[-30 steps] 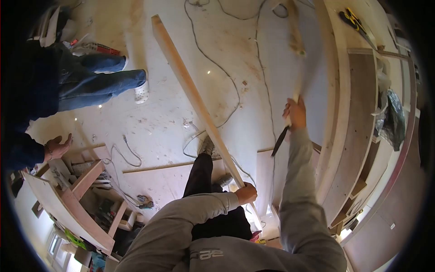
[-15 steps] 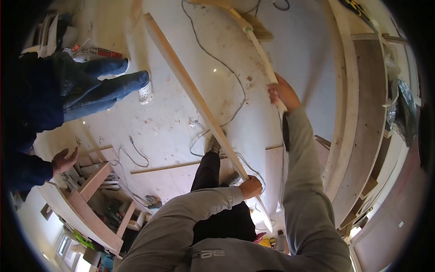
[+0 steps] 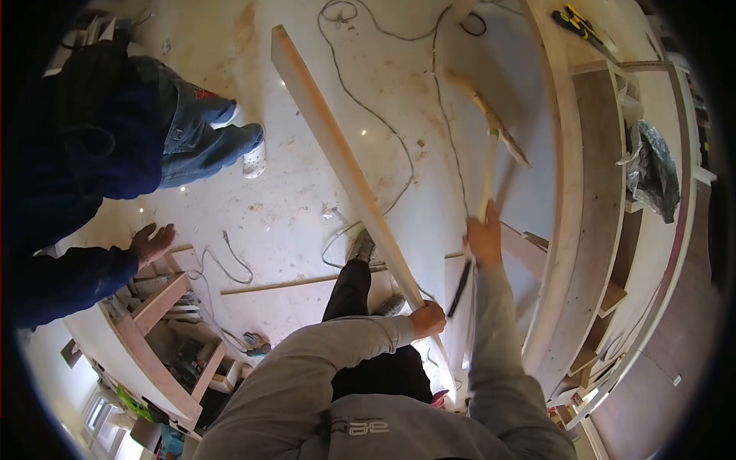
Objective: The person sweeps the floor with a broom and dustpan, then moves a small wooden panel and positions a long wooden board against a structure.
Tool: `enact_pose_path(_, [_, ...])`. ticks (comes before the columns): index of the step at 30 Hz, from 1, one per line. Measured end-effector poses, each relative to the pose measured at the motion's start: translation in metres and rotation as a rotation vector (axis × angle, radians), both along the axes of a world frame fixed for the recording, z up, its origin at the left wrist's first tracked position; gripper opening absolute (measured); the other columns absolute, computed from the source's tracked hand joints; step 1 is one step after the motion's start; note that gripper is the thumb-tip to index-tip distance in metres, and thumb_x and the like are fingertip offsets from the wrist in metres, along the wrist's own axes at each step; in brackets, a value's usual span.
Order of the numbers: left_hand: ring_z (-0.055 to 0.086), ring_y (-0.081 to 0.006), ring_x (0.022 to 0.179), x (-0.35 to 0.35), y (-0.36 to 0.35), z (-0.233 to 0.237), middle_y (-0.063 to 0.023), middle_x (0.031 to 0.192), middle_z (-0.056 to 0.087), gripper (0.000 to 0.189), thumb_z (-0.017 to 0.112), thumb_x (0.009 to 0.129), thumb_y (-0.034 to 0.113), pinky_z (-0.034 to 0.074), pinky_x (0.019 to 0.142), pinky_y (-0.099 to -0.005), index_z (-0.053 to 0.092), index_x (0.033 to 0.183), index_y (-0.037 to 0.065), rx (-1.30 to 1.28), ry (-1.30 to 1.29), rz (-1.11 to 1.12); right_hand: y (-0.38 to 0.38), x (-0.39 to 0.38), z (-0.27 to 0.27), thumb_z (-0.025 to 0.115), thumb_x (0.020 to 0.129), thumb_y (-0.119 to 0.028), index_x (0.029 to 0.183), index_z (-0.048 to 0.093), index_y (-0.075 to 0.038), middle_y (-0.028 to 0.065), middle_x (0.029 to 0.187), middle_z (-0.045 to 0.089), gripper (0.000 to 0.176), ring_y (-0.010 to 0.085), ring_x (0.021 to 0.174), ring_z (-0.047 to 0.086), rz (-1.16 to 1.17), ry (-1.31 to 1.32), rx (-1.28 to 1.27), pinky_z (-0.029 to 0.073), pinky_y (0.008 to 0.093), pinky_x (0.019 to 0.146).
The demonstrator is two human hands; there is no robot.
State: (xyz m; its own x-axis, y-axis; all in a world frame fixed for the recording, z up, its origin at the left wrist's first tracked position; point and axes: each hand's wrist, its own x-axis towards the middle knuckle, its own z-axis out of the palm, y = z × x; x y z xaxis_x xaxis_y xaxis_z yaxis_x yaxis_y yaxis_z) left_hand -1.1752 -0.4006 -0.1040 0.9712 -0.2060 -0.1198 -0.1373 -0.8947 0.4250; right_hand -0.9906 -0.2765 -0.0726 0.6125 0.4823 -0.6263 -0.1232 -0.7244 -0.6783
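Observation:
My left hand [image 3: 428, 320] is closed around the lower end of a long wooden board [image 3: 337, 157], which slants up and to the left over the floor. My right hand [image 3: 483, 239] grips the pale handle of what looks like a broom [image 3: 488, 165], with a tan, crosswise head at its far end. Motion blurs that head, so its bristles are hard to make out. The dark end of the handle hangs below my right hand. The board and the broom are apart.
A person [image 3: 77, 153] in dark clothes and jeans stands at left, one hand [image 3: 153, 245] held out. Cables [image 3: 410, 146] cross the dusty floor. A wooden frame [image 3: 157, 307] with tools stands lower left. Curved wooden shelving [image 3: 594, 199] runs along the right, with yellow-black pliers-like tools [image 3: 580, 23] on top.
My right hand has moved down, swinging the broom closer and turning its head. The board's far end has shifted slightly right. The other person has leaned in, their hand moving right and up.

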Motion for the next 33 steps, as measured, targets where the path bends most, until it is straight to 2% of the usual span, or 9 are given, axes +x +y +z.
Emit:
enact_pose_path(4, [0.065, -0.0287, 0.063, 0.009, 0.008, -0.001, -0.0109, 0.064, 0.066, 0.016, 0.060, 0.068, 0.019, 0.052, 0.050, -0.0484, 0.070, 0.065, 0.008, -0.015, 0.074, -0.043, 0.063, 0.027, -0.124, 0.052, 0.074, -0.005, 0.140, 0.021, 0.007, 0.0177, 0.084, 0.062, 0.074, 0.0190, 0.051, 0.055, 0.119, -0.108, -0.072, 0.046, 0.0323, 0.046])
enact_pose_path(6, [0.065, -0.0288, 0.063, 0.009, 0.006, -0.010, -0.0107, 0.064, 0.066, 0.015, 0.060, 0.068, 0.019, 0.053, 0.051, -0.0486, 0.070, 0.064, 0.008, -0.032, 0.051, 0.000, 0.096, 0.020, -0.123, 0.049, 0.077, -0.002, 0.142, 0.015, 0.001, 0.0096, 0.068, 0.053, 0.074, 0.0167, 0.049, 0.050, 0.143, 0.079, 0.004, 0.043, 0.0318, 0.041])
enact_pose_path(9, [0.066, -0.0283, 0.067, 0.010, 0.005, -0.019, -0.0113, 0.068, 0.066, 0.014, 0.061, 0.067, 0.020, 0.054, 0.056, -0.0466, 0.070, 0.066, 0.008, -0.065, 0.041, 0.028, 0.114, 0.010, -0.069, 0.052, 0.078, -0.003, 0.143, 0.021, -0.002, 0.0075, 0.065, 0.053, 0.072, 0.0159, 0.050, 0.051, 0.137, 0.436, 0.051, 0.043, 0.0325, 0.043])
enact_pose_path(15, [0.065, -0.0271, 0.067, 0.009, 0.005, -0.007, -0.0103, 0.067, 0.066, 0.014, 0.061, 0.068, 0.019, 0.053, 0.053, -0.0471, 0.069, 0.066, 0.009, 0.006, 0.062, -0.078, 0.016, -0.012, 0.010, 0.054, 0.082, -0.004, 0.144, 0.023, -0.007, 0.0026, 0.062, 0.046, 0.070, 0.0101, 0.041, 0.042, 0.071, 0.434, 0.092, 0.038, 0.0262, 0.038])
enact_pose_path(25, [0.065, -0.0266, 0.060, 0.002, -0.009, 0.043, -0.0121, 0.063, 0.065, 0.020, 0.054, 0.075, 0.017, 0.052, 0.054, -0.0431, 0.069, 0.071, 0.005, 0.120, -0.054, -0.262, -0.205, -0.043, 0.235, 0.042, 0.087, -0.007, 0.145, 0.025, -0.020, -0.0003, 0.062, 0.043, 0.062, 0.0069, 0.041, 0.037, -0.547, 0.652, -0.261, 0.033, 0.0210, 0.036])
enact_pose_path(27, [0.065, -0.0271, 0.062, 0.003, -0.010, 0.058, -0.0121, 0.064, 0.065, 0.020, 0.054, 0.076, 0.017, 0.052, 0.054, -0.0433, 0.069, 0.072, 0.005, 0.102, -0.110, -0.260, -0.236, -0.043, 0.221, 0.047, 0.085, -0.007, 0.129, 0.041, -0.014, 0.0027, 0.063, 0.045, 0.045, 0.0118, 0.041, 0.042, -0.582, 0.584, -0.316, 0.037, 0.0264, 0.036])
enact_pose_path(29, [0.065, -0.0277, 0.064, 0.005, -0.011, 0.067, -0.0125, 0.068, 0.066, 0.020, 0.054, 0.076, 0.017, 0.053, 0.054, -0.0436, 0.070, 0.073, 0.004, 0.106, -0.116, -0.292, -0.268, -0.044, 0.175, 0.053, 0.082, -0.008, 0.096, 0.048, -0.006, 0.0050, 0.061, 0.049, 0.015, 0.0148, 0.044, 0.048, -0.589, 0.565, -0.243, 0.042, 0.0288, 0.040])
enact_pose_path(31, [0.065, -0.0283, 0.065, 0.004, -0.014, 0.074, -0.0131, 0.070, 0.066, 0.020, 0.055, 0.076, 0.017, 0.053, 0.055, -0.0438, 0.070, 0.075, 0.004, 0.135, -0.125, -0.319, -0.290, -0.031, 0.106, 0.054, 0.083, -0.009, 0.088, 0.049, -0.004, 0.0065, 0.061, 0.051, 0.008, 0.0164, 0.047, 0.051, -0.565, 0.548, -0.165, 0.044, 0.0293, 0.043])
enact_pose_path(33, [0.065, -0.0286, 0.065, 0.000, -0.018, 0.069, -0.0132, 0.071, 0.066, 0.020, 0.056, 0.076, 0.018, 0.053, 0.055, -0.0441, 0.070, 0.075, 0.004, 0.125, -0.124, -0.312, -0.278, -0.014, 0.030, 0.052, 0.084, -0.006, 0.082, 0.048, 0.000, 0.0075, 0.064, 0.051, 0.008, 0.0157, 0.053, 0.053, -0.910, 0.816, -0.042, 0.045, 0.0262, 0.043])
